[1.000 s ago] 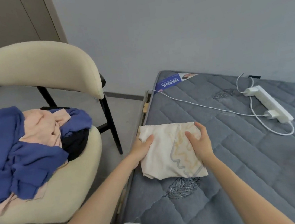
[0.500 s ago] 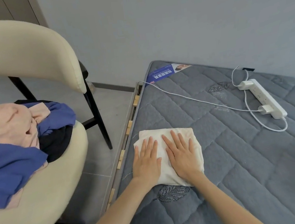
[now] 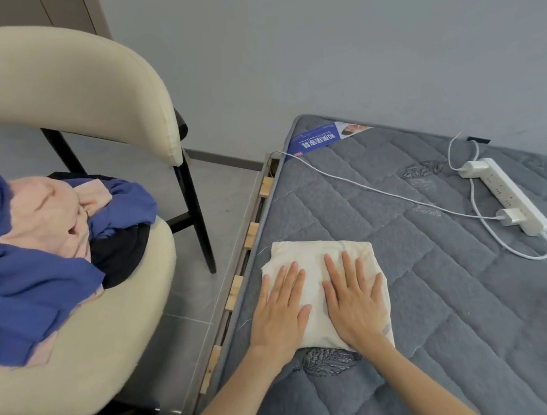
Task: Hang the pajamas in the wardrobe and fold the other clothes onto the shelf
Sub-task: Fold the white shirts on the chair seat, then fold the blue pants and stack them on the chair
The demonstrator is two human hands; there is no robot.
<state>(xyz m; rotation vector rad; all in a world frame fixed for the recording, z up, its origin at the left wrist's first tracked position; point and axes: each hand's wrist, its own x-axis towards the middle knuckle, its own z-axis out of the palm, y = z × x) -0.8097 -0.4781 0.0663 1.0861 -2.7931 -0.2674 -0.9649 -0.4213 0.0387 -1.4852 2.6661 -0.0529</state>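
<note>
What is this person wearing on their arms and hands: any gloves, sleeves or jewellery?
Nothing that shows. The left hand and the right hand are bare: no gloves, rings or watch. The forearms are uncovered right down to the bottom of the picture, with no sleeve or cuff in view.

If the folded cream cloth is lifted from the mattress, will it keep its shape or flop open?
Probably floppy: the cloth is thin with soft, wrinkled edges, so lifted by one corner it may unfold. It looks light, lying flat under the left hand and right hand. The quilted mattress looks rough, so a push would likely bunch it.
</note>
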